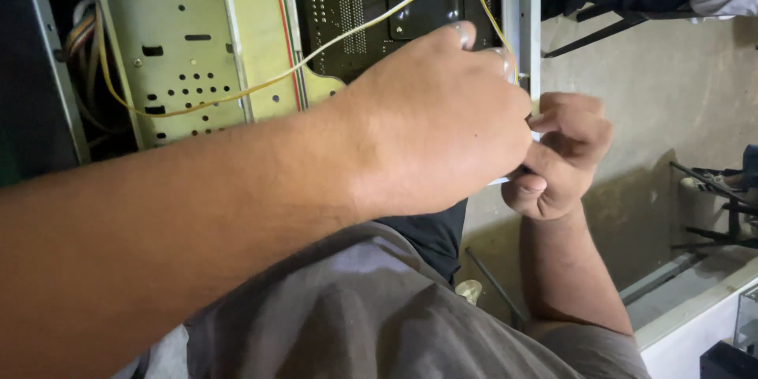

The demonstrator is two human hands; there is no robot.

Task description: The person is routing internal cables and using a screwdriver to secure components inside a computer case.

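Head view: left hand (pixel 442 126) pinching one yellow wire (pixel 237 93) at computer case (pixel 521 24); right hand (pixel 560 154) curling shut, grip unclear.

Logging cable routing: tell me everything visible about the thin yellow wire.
The thin yellow wire looks plastic-insulated and slack. It rises from the cable bundle at the case's left, sags across the perforated metal plate, climbs over the dark circuit board, loops and drops behind the left hand near the case's edge. Its end is hidden.

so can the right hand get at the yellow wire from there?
Probably yes: the right hand sits at the case edge where the yellow wire comes down, though the left hand covers the spot.
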